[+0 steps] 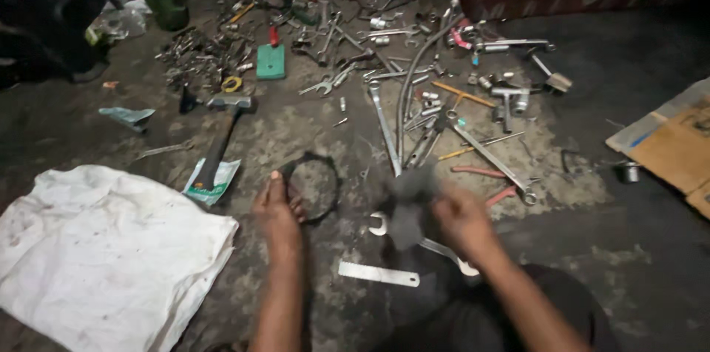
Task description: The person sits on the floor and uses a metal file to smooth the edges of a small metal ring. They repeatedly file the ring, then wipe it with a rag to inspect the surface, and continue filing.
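Left hand (277,208): fingers closed on the rim of a dark ring (314,188), lifted edge-on just above the floor, so its face is exposed to the other hand
Right hand (458,217): clenched on a grey rag (405,204); blurred, so the exact finger grip cannot be told
Ring position: centre foreground, between both hands, near the rag
Underfoot: steel ruler (379,273) and 1 open-end spanner (418,237) lie beneath the hands
Surroundings: hammer (222,137), green block (271,61), scattered wrenches beyond; white cloth (103,248) spread at left, apart from the tools
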